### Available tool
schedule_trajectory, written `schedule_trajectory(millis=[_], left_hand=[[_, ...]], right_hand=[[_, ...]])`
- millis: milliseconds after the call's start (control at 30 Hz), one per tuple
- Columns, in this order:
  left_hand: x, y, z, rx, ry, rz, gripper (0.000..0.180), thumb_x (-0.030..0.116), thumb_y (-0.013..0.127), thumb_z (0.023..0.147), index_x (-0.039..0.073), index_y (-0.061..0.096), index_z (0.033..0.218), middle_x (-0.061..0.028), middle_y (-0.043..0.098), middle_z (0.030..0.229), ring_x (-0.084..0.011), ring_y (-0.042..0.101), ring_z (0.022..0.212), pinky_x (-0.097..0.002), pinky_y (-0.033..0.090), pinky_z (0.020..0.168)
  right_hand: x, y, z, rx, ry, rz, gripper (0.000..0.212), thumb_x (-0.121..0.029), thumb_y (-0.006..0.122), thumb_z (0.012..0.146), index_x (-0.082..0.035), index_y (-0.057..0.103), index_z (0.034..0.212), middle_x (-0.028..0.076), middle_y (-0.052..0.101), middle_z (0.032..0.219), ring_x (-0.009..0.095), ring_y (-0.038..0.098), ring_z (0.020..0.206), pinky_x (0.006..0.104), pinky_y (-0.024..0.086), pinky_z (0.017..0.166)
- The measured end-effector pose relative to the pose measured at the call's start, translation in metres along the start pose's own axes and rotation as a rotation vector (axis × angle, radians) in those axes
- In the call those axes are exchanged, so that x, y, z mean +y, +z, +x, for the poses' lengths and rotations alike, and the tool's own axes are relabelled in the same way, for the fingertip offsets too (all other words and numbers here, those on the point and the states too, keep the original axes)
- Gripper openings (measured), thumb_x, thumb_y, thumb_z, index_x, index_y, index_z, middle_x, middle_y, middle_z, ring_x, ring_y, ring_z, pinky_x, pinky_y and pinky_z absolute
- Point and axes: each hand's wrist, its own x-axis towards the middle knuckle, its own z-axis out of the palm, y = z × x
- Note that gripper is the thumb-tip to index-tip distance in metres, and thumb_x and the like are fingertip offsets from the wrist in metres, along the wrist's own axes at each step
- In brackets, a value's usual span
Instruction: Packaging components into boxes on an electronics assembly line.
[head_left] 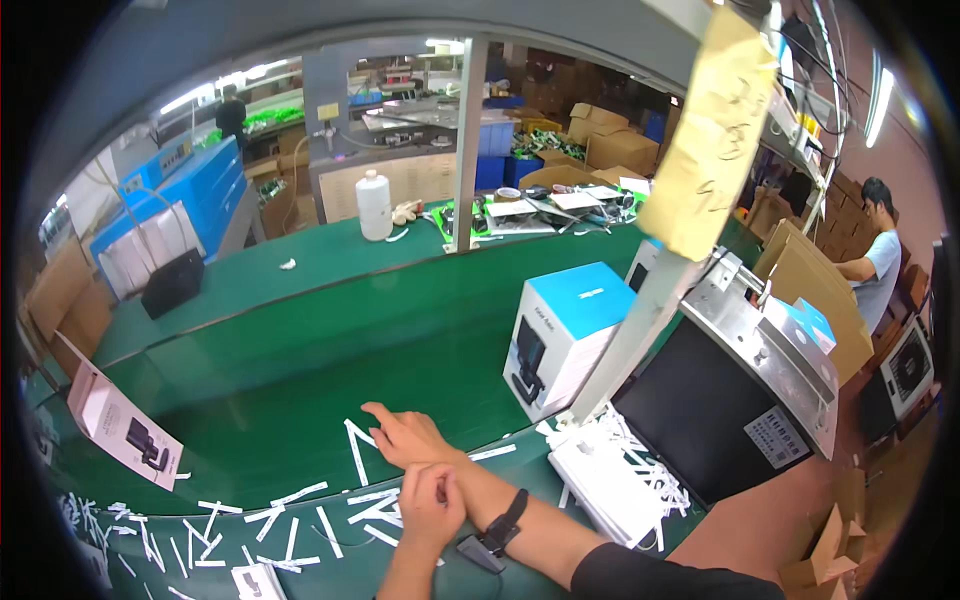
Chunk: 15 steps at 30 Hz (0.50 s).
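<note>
My right hand reaches leftward over the green conveyor's near edge, its index finger stretched out and the fingers apart. Beside its fingertips lies a bent white paper strip; I cannot tell whether they touch. My left hand is closed with curled fingers, close against my right forearm; anything inside it is hidden. A black strap with a small dark device is around my right wrist. Many loose white strips are scattered on the green bench around my hands. A small white box sits at the lower edge.
A blue-topped white product box stands right on the green belt; an open carton is at left. A white stack with strips lies beside a metal post and a black panel. Another person works at far right.
</note>
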Motion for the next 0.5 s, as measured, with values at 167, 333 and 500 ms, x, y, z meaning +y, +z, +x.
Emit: schedule_trajectory(millis=[167,333,500], left_hand=[[-0.001,0.002,-0.005,-0.034,0.104,0.161,0.01,-0.005,0.067,0.083,0.002,0.066,0.09,-0.0076,0.058,0.085,-0.0109,0.056,0.058,-0.023,0.044,0.049],[-0.008,0.001,-0.008,-0.03,0.151,0.213,0.01,0.0,0.07,0.084,0.004,0.066,0.092,-0.0064,0.058,0.087,-0.0097,0.055,0.057,-0.0225,0.044,0.048],[-0.003,0.008,-0.01,0.002,0.19,0.188,0.008,0.0,0.07,0.085,0.003,0.067,0.093,-0.0082,0.059,0.088,-0.0109,0.058,0.058,-0.023,0.047,0.049]], right_hand=[[0.005,-0.003,-0.009,0.067,0.091,0.118,0.041,-0.02,0.059,0.093,-0.012,0.05,0.132,0.025,0.071,0.088,0.049,0.067,0.083,0.0587,0.053,0.075],[0.017,0.005,-0.014,0.096,0.202,0.122,0.041,-0.023,0.059,0.092,-0.014,0.052,0.132,0.024,0.071,0.087,0.049,0.068,0.085,0.059,0.053,0.08],[0.017,-0.012,-0.013,0.065,0.257,0.093,0.042,-0.024,0.059,0.092,-0.011,0.053,0.131,0.025,0.071,0.088,0.048,0.068,0.086,0.0582,0.054,0.08]])
